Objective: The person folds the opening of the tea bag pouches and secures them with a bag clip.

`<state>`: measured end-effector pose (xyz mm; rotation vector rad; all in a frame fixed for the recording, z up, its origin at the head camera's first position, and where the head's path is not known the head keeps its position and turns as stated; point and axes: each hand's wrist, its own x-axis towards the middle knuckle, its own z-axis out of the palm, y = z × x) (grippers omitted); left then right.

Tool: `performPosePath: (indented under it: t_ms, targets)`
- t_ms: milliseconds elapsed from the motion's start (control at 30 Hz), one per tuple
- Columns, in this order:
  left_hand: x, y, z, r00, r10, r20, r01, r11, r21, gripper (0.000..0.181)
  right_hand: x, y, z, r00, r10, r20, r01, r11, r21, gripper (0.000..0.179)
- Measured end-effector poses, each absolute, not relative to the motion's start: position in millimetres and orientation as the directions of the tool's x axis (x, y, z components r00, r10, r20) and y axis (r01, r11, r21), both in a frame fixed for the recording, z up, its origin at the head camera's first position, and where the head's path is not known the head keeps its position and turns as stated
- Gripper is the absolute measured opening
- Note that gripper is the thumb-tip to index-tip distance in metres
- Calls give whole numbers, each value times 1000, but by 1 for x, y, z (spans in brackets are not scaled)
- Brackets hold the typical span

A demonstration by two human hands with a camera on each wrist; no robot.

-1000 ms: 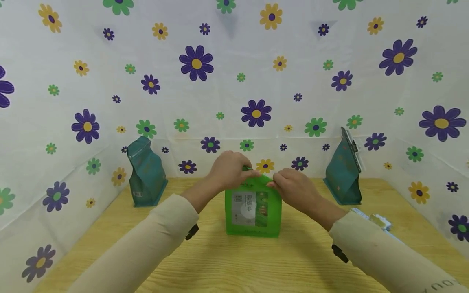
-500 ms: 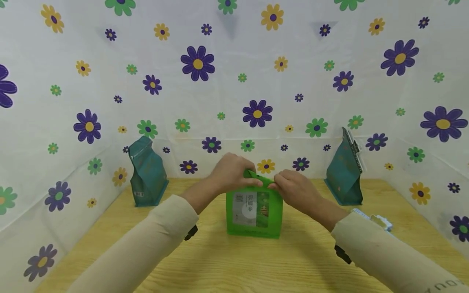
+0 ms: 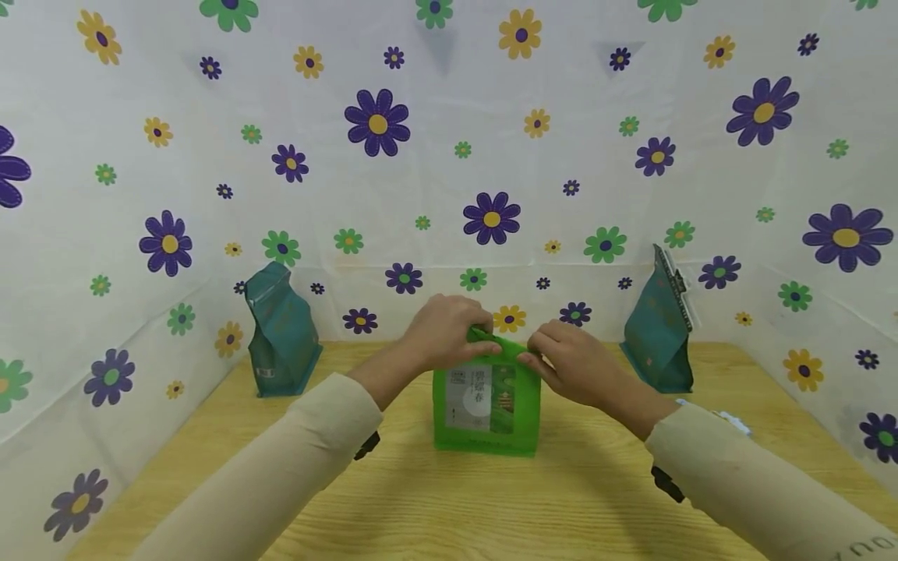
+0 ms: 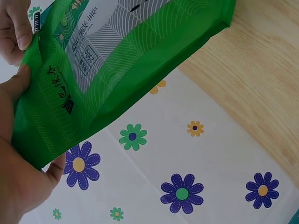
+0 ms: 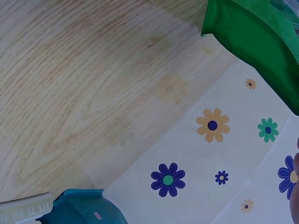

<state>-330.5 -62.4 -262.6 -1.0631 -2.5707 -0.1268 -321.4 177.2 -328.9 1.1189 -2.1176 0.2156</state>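
A bright green tea bag (image 3: 486,413) with a grey and green label stands upright on the wooden table in the head view. Its top is partly folded over. My left hand (image 3: 449,331) holds the top left part of the bag, thumb in front and fingers behind. At the top right corner, my right hand (image 3: 578,362) pinches the edge between thumb and forefinger. The left wrist view shows the tea bag (image 4: 126,60) close up, my left hand (image 4: 18,182) around its top edge. Only a sliver of my right hand (image 5: 296,196) appears in the right wrist view.
A teal bag (image 3: 284,335) stands at the back left. Another teal bag (image 3: 655,339), with a clear clip (image 3: 677,288) along its top, stands at the back right. A light-blue item (image 3: 733,422) is mostly hidden behind the right sleeve. Flowered cloth (image 3: 421,179) surrounds the table.
My left hand has lowered slightly, and more of the folded top shows beside its thumb. My right hand has shifted a little to the right at the corner. The bag stays in place.
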Motion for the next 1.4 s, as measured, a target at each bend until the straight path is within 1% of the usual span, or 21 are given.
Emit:
performPosePath:
  t_ms: [133,300,367,467,633,767,867,967,1100,1200,1267,1400]
  targets:
    - [-330,-62,-263,-665,660,350,667,735,-121,34,-322,182,-328,-344,-661,667,-772,603,200,17]
    - [-329,-61,-264,-666,656,355,634,749,-196,40,-320,191,-324,-389,-668,635,-743,634,212,17]
    - [-328,-61,-265,-659,660,361,620,748,-235,41,-318,196,-321,-415,-672,613,-733,646,212,15]
    - [-328,-62,-267,-649,669,362,602,743,-293,42,-316,207,-318,-471,-664,580,-708,677,201,12]
    - [-326,-62,-268,-641,675,365,582,738,-343,45,-312,225,-315,-603,-633,486,-656,740,149,13]
    - [-325,-63,-268,-640,676,366,576,737,-354,46,-309,241,-315,-707,-595,382,-604,789,111,14]
    - [-324,-62,-267,-639,677,365,576,735,-357,46,-308,254,-317,-766,-566,304,-567,818,94,15]
    - [-323,-62,-268,-642,677,361,576,736,-356,44,-307,268,-320,-794,-551,255,-545,832,102,16]
    - [-323,-61,-269,-647,674,356,578,738,-347,41,-307,287,-326,-801,-550,237,-537,835,122,21]
    - [-323,-61,-269,-647,674,356,582,738,-340,40,-305,302,-330,-819,-536,203,-527,844,103,24]
    - [-323,-61,-270,-645,677,355,585,736,-341,41,-303,312,-332,-841,-517,160,-507,856,100,17]
    - [-323,-61,-271,-642,679,355,581,734,-353,42,-298,333,-338,-885,-461,64,-455,886,89,17]
